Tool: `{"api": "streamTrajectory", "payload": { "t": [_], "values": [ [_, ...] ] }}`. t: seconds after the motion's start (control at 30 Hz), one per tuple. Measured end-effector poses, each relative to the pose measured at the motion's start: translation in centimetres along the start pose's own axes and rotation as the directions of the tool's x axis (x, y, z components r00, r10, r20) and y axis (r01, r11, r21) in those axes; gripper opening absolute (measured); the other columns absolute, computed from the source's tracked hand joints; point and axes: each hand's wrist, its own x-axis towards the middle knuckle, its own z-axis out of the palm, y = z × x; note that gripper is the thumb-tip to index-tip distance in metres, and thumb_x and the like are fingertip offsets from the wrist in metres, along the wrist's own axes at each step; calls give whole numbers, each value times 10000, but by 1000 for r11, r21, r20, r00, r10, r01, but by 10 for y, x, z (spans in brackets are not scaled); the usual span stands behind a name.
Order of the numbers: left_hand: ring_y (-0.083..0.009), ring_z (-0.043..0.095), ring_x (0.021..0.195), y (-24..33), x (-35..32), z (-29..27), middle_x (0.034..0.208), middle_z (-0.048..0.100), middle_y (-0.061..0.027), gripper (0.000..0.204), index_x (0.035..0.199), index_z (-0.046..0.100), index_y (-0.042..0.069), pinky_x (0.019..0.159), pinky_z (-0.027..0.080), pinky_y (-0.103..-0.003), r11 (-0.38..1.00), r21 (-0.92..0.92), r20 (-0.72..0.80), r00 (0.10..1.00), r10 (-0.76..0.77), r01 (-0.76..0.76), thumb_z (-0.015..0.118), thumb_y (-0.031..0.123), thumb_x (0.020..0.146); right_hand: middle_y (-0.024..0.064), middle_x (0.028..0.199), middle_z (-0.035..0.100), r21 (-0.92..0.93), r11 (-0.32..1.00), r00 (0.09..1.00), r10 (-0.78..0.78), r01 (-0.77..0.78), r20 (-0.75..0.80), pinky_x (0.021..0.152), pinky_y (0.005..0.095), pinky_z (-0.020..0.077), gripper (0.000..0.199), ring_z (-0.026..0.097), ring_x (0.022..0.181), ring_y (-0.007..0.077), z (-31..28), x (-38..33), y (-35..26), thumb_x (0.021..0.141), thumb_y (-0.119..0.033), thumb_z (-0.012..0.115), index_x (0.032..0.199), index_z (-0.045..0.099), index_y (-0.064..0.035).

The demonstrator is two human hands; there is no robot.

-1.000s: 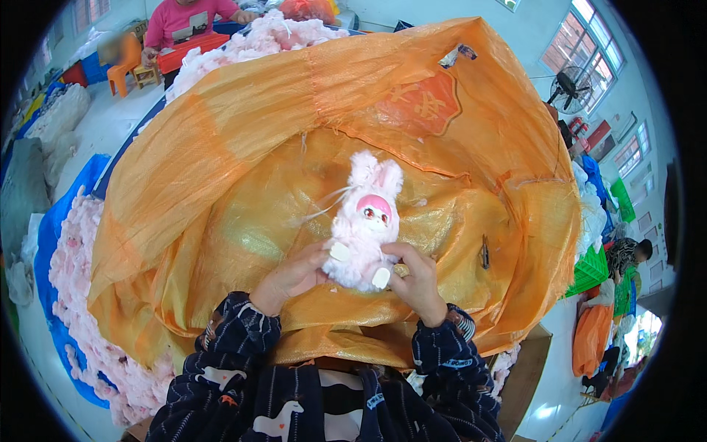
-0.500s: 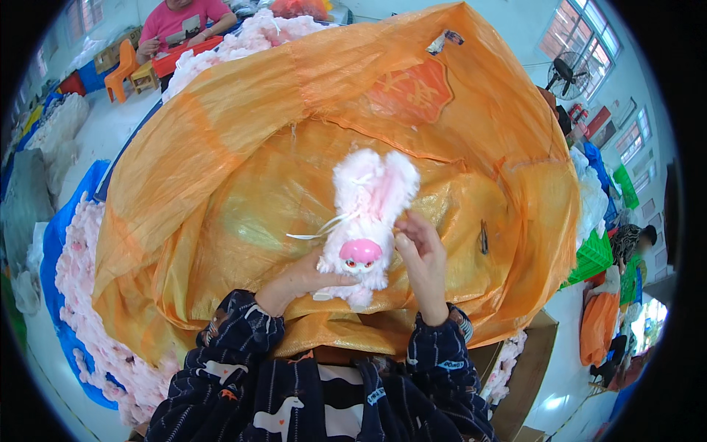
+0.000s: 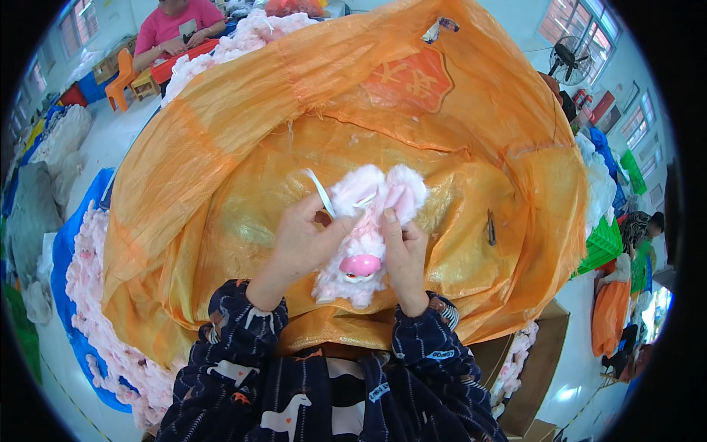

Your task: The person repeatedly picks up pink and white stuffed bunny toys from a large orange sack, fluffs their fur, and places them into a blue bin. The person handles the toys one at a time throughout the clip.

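Pink plush rabbit doll over orange woven sack, ears toward 12 o'clock, left hand at its 9 o'clock, pinching white ribbon, right hand at 3 o'clock, grasping one ear's base, farther out, slim dark tool, possibly snips.

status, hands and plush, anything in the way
Left hand at white ribbon; right hand on one ear. Pink plush between them, ears pointing away. Dark tool off right, touching neither hand.

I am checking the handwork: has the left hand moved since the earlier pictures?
Yes: against the small dark tool on the orange sack, the left hand has moved upward in the view, toward the ears of the pink toy.
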Motion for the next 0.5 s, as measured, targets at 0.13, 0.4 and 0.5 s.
{"api": "streamTrajectory", "payload": {
  "t": [0.13, 0.4, 0.5],
  "values": [
    [-81, 557, 727, 3, 9, 3, 899, 589, -41, 300, 1075, 534, -15, 604, 454, -203, 980, -191, -59, 998, 36, -47, 582, 115, 809, -66, 565, 428, 12, 1000, 1000, -9, 10, -26, 428, 204, 259, 298, 348, 527, 17, 2, -3, -5, 863, -196, 525, 623, 519, -19],
    [-83, 547, 778, -2, 7, -4, 896, 585, -45, 240, 1003, 537, -9, 669, 452, -219, 936, -352, -12, 1000, -28, 22, 597, 87, 791, -65, 532, 394, -41, 999, 999, -35, 34, -36, 416, 223, 238, 357, 325, 509, 23, 1, -1, 9, 862, -211, 534, 565, 469, -23],
    [-90, 550, 787, 2, 6, -7, 888, 583, -47, 252, 995, 524, -3, 678, 453, -224, 982, -181, 4, 999, 48, -47, 608, 82, 773, -64, 524, 389, -68, 997, 999, -30, 27, -38, 414, 227, 241, 369, 324, 507, 26, 2, -1, 9, 857, -218, 545, 558, 462, -18]
  ]
}}
